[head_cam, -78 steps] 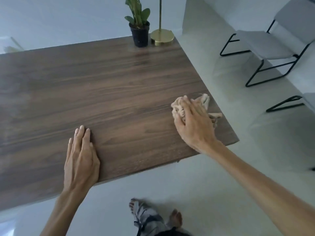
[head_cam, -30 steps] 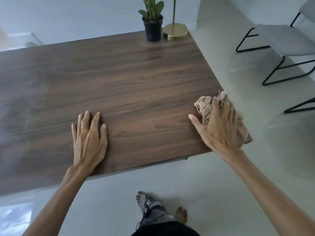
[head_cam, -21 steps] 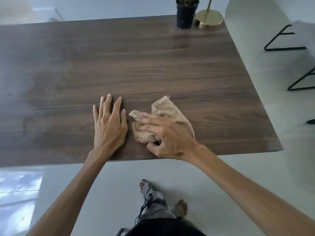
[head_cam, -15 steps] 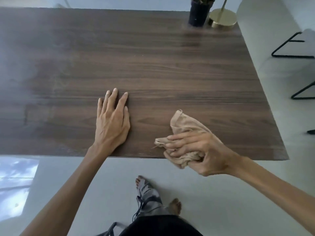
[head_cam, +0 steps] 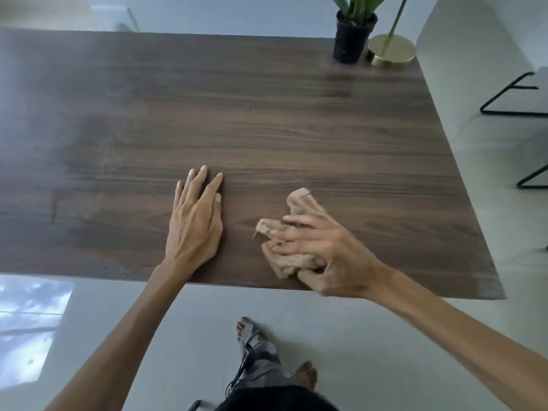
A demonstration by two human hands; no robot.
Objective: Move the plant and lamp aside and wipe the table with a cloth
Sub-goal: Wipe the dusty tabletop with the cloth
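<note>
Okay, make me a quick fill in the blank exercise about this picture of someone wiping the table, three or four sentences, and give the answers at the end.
1. The cloth is bunched under the ____ hand.
2. The left hand lies ____ on the table, holding nothing.
3. The potted plant stands at the table's far right corner, beside the ____ lamp base.
4. The cloth sits near the table's ____ edge.

Answers: right; flat; gold; near

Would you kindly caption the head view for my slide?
Right hand wipes table with cloth; left hand rests flat.
</note>
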